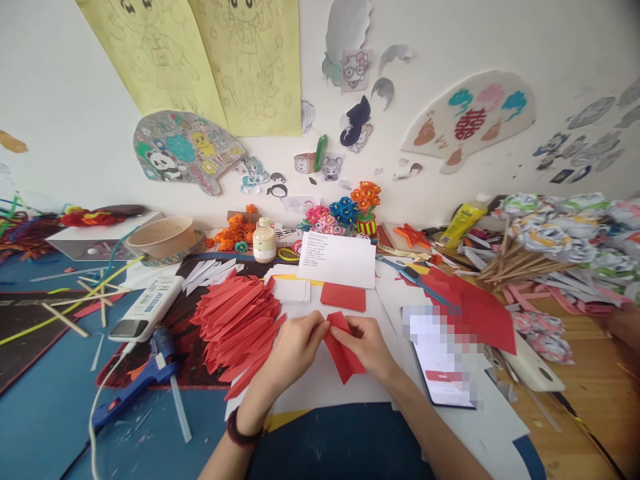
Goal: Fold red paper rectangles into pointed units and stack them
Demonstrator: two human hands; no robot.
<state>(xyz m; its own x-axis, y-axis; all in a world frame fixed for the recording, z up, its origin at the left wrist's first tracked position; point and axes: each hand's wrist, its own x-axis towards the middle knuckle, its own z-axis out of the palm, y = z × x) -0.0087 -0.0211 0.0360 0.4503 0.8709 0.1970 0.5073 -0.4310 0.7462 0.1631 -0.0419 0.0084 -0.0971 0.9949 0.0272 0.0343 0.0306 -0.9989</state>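
Note:
Between my hands is a small piece of red paper, creased lengthwise and standing over the white sheets. My left hand pinches its upper left corner with thumb and forefinger. Along the right side, my right hand grips it, the thumb lying across the front near the top. A dark band circles my left wrist. Just behind the hands lies a flat stack of red paper. To the left is a large heap of folded red paper strips.
A blue glue gun and a white power strip lie on the left. A phone rests to the right, near red sheets. Behind stand a handwritten card and a glue bottle. Another person's hand shows at far right.

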